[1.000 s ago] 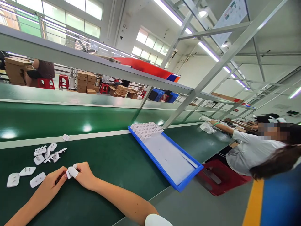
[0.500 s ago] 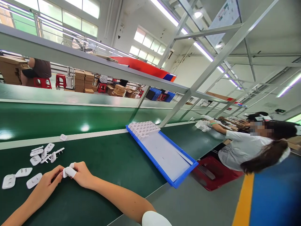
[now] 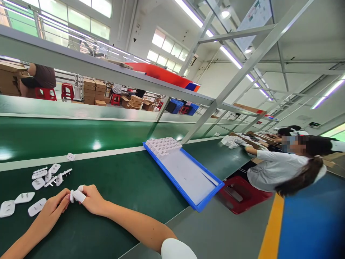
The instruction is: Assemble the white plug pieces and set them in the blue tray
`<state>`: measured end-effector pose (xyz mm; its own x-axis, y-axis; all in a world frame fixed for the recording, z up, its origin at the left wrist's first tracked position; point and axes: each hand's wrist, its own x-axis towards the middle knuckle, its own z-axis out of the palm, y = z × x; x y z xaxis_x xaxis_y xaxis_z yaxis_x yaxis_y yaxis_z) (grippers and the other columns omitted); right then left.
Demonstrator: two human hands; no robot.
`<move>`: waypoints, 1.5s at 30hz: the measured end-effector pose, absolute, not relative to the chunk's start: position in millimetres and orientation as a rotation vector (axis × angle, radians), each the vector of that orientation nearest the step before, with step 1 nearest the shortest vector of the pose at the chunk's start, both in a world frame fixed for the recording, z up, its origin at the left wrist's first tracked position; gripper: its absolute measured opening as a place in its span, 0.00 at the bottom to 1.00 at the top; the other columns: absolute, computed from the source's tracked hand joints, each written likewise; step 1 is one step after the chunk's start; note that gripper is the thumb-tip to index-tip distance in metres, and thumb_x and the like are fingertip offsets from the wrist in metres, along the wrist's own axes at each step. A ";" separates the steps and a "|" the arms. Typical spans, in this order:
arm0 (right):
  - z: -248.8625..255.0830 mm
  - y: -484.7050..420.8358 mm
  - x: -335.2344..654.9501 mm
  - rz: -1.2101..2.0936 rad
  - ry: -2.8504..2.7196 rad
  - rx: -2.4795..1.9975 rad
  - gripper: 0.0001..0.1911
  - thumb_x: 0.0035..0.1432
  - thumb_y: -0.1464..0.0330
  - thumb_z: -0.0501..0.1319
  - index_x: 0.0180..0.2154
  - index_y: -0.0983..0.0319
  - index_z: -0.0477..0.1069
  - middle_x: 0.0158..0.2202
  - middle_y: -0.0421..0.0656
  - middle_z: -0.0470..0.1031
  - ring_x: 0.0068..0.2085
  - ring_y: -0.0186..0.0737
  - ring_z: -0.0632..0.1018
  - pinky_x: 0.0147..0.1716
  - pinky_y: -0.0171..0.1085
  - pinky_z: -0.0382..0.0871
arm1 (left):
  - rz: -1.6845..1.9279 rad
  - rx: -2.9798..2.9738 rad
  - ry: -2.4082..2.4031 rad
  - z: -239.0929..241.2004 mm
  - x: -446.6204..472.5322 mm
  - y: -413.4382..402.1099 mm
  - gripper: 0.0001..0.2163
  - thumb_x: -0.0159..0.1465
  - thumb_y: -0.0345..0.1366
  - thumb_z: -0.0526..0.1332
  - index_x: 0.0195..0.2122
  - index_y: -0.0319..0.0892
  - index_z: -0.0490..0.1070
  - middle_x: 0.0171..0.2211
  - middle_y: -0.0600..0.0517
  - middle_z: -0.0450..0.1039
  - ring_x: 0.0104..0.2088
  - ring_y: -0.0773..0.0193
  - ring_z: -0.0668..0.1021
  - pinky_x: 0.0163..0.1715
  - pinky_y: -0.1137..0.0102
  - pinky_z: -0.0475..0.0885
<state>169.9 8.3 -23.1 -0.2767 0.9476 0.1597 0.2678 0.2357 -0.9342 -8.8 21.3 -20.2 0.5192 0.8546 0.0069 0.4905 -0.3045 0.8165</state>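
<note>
My left hand (image 3: 56,204) is closed in a pinch on a small white plastic plug piece (image 3: 71,196), seen nearly edge-on. My right hand (image 3: 92,200), with white finger cots (image 3: 79,196) on its thumb and a finger, meets the piece from the right, fingers closed against it; the exact contact is hidden. Left of the hands lie loose white plug plates with slots: a rounded one (image 3: 37,207) beside my left wrist and two touching ones, one square (image 3: 7,209). Behind them is a pile of similar plates (image 3: 48,176), some with pins sticking out.
A blue-rimmed tray (image 3: 183,194) holds rows of white blocks (image 3: 163,145) at its far end. One plate (image 3: 70,157) lies on the white strip beyond the pile. A person (image 3: 269,169) sits at right beside a red stool (image 3: 239,196). A metal shelf (image 3: 107,73) crosses above.
The view has shifted slightly. My hands stay together, and the white piece now shows more edge-on between them. At right, the co-worker's arm has drawn back from the far side of the bench.
</note>
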 end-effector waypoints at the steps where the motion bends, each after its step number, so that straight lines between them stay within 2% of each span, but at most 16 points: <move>1: -23.5 8.5 169.9 1.067 -1.722 -1.134 0.21 0.61 0.58 0.54 0.21 0.62 0.63 0.20 0.34 0.61 0.23 0.29 0.63 0.24 0.30 0.55 | 0.572 1.968 1.103 -23.9 -9.6 22.5 0.19 0.66 0.51 0.44 0.27 0.44 0.59 0.21 0.58 0.60 0.23 0.66 0.66 0.25 0.73 0.61; 6: -25.7 10.4 169.6 1.020 -1.762 -1.156 0.20 0.62 0.59 0.54 0.21 0.62 0.63 0.20 0.34 0.62 0.24 0.29 0.64 0.24 0.29 0.55 | 0.557 2.028 1.140 -37.2 -10.5 26.1 0.19 0.66 0.51 0.45 0.25 0.43 0.58 0.21 0.57 0.60 0.23 0.66 0.65 0.24 0.73 0.59; 12: -28.9 11.6 171.0 1.021 -1.779 -1.153 0.18 0.63 0.61 0.54 0.22 0.62 0.63 0.21 0.34 0.61 0.24 0.29 0.64 0.24 0.29 0.56 | 0.543 2.050 1.174 -30.8 -8.0 23.5 0.18 0.65 0.51 0.45 0.25 0.44 0.58 0.21 0.57 0.61 0.23 0.65 0.65 0.24 0.73 0.60; 19: -26.7 11.3 171.7 1.029 -1.757 -1.147 0.19 0.64 0.63 0.51 0.21 0.62 0.61 0.21 0.34 0.61 0.24 0.29 0.65 0.25 0.29 0.57 | 0.431 2.147 1.098 -21.0 -7.9 17.8 0.14 0.65 0.48 0.48 0.32 0.45 0.63 0.27 0.55 0.70 0.27 0.63 0.73 0.27 0.72 0.65; 25: -22.6 11.1 171.4 0.992 -1.799 -1.205 0.19 0.62 0.69 0.52 0.19 0.62 0.59 0.19 0.33 0.60 0.23 0.28 0.63 0.23 0.28 0.55 | 0.494 2.221 1.119 -23.2 -7.8 18.7 0.14 0.61 0.50 0.52 0.30 0.46 0.66 0.23 0.55 0.71 0.22 0.63 0.73 0.21 0.74 0.67; 30: -26.4 13.5 172.0 0.984 -1.828 -1.224 0.17 0.60 0.72 0.53 0.19 0.62 0.60 0.19 0.33 0.62 0.23 0.28 0.65 0.23 0.28 0.56 | 0.540 2.250 1.113 -31.8 -10.8 23.2 0.14 0.62 0.49 0.51 0.32 0.46 0.68 0.25 0.55 0.73 0.24 0.63 0.76 0.22 0.74 0.69; 35: -31.9 14.9 172.2 0.989 -1.812 -1.200 0.16 0.60 0.70 0.53 0.20 0.62 0.62 0.20 0.33 0.63 0.24 0.29 0.66 0.24 0.28 0.57 | 0.593 2.280 1.114 -42.0 -13.5 28.6 0.14 0.63 0.48 0.51 0.38 0.46 0.69 0.29 0.54 0.76 0.27 0.63 0.78 0.25 0.75 0.72; 45: -34.8 17.0 173.8 1.012 -1.850 -1.260 0.16 0.62 0.67 0.52 0.22 0.62 0.63 0.21 0.34 0.65 0.25 0.30 0.68 0.26 0.28 0.59 | 0.599 2.387 1.090 -42.3 -15.9 28.4 0.15 0.64 0.47 0.50 0.39 0.45 0.70 0.28 0.53 0.76 0.27 0.62 0.79 0.23 0.74 0.72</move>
